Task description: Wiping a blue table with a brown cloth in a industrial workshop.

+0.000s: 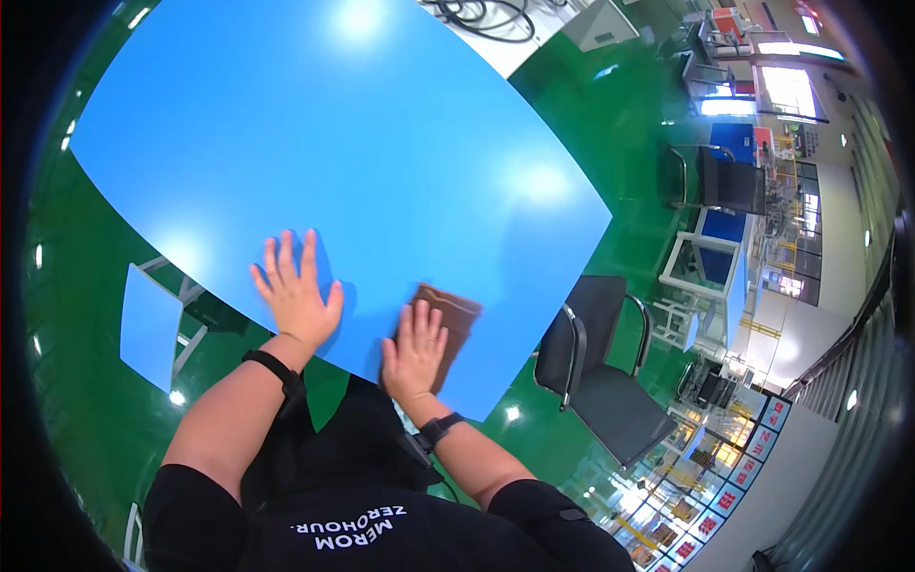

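A large blue tabletop (343,157) lies before me. My left hand (297,293) rests palm down on it near the close edge, fingers spread, with nothing held. To its right, my right hand (418,350) lies flat on top of a folded brown cloth (457,329), its fingers extended and fairly close together. The cloth sits near the table's close right corner, and part of it is hidden under the hand. Whether the fingers press on it or only rest there cannot be told.
Coiled black cables (493,21) lie on a white surface beyond the table. A black armchair (600,365) stands close to the table's right side. At the left is a smaller blue-topped table or stool (150,329) with a pale frame. The floor (572,107) is glossy green.
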Action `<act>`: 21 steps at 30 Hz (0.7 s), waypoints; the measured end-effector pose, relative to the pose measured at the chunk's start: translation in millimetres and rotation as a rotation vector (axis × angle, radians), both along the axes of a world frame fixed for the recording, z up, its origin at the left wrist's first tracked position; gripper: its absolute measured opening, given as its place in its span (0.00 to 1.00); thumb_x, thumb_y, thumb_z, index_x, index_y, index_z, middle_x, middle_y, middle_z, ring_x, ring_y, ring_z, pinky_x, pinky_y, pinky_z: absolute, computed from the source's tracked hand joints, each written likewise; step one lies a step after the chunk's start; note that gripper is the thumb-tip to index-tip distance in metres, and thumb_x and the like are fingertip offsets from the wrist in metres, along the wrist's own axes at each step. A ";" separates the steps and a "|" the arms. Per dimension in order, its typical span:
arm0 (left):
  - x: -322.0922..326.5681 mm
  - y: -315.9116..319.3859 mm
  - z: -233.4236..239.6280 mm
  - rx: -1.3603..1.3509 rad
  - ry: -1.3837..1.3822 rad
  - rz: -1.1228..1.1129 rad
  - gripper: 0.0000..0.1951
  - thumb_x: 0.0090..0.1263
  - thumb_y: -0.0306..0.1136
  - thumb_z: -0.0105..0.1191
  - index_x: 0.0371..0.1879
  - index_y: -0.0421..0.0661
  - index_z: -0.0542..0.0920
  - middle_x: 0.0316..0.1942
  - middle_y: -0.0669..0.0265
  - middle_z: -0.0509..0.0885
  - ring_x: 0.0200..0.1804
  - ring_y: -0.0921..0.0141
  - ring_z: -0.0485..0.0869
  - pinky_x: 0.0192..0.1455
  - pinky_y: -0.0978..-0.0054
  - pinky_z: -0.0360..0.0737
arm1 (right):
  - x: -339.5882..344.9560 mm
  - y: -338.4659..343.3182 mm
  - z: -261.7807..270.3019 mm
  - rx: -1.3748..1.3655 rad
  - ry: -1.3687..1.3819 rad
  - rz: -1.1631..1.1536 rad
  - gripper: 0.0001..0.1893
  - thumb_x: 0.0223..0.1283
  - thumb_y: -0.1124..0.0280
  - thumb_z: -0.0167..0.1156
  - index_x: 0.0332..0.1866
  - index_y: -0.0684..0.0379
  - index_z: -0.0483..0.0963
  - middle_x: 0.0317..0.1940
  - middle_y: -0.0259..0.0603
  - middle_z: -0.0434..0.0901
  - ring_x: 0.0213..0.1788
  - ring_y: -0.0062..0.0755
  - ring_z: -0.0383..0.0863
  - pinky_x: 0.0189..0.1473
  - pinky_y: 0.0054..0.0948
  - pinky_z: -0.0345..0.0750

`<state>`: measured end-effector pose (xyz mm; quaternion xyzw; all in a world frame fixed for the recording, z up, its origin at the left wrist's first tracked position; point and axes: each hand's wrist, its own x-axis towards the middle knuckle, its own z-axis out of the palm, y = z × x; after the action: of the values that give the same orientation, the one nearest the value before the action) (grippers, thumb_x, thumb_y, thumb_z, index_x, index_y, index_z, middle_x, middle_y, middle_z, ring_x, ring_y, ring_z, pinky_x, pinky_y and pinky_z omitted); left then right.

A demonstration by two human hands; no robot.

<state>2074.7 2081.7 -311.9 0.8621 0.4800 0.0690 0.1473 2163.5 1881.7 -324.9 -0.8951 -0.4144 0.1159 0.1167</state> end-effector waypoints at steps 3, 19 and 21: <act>-33.7 22.9 3.4 -0.170 -0.239 -0.056 0.38 0.64 0.39 0.60 0.78 0.53 0.67 0.77 0.51 0.64 0.79 0.48 0.59 0.79 0.39 0.51 | -41.4 82.9 15.1 0.074 0.096 0.151 0.34 0.69 0.57 0.58 0.79 0.55 0.64 0.82 0.47 0.58 0.85 0.54 0.52 0.80 0.58 0.48; -58.8 176.1 -40.1 0.205 0.192 0.235 0.37 0.75 0.45 0.51 0.83 0.53 0.56 0.82 0.54 0.55 0.84 0.52 0.49 0.80 0.32 0.45 | 76.2 69.9 0.2 0.141 0.004 0.208 0.36 0.66 0.66 0.61 0.80 0.57 0.62 0.80 0.47 0.63 0.83 0.51 0.58 0.82 0.51 0.53; -61.0 176.9 -35.5 0.211 0.180 0.208 0.38 0.75 0.45 0.50 0.83 0.53 0.55 0.83 0.55 0.54 0.85 0.52 0.48 0.80 0.32 0.45 | 129.2 48.4 -8.6 0.193 -0.050 -0.069 0.37 0.66 0.65 0.61 0.81 0.60 0.61 0.80 0.52 0.62 0.82 0.57 0.58 0.82 0.53 0.53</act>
<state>2013.6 2258.6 -347.4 0.8210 0.5682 0.0562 0.0045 2292.7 1930.1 -333.5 -0.8960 -0.3956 0.0489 0.1958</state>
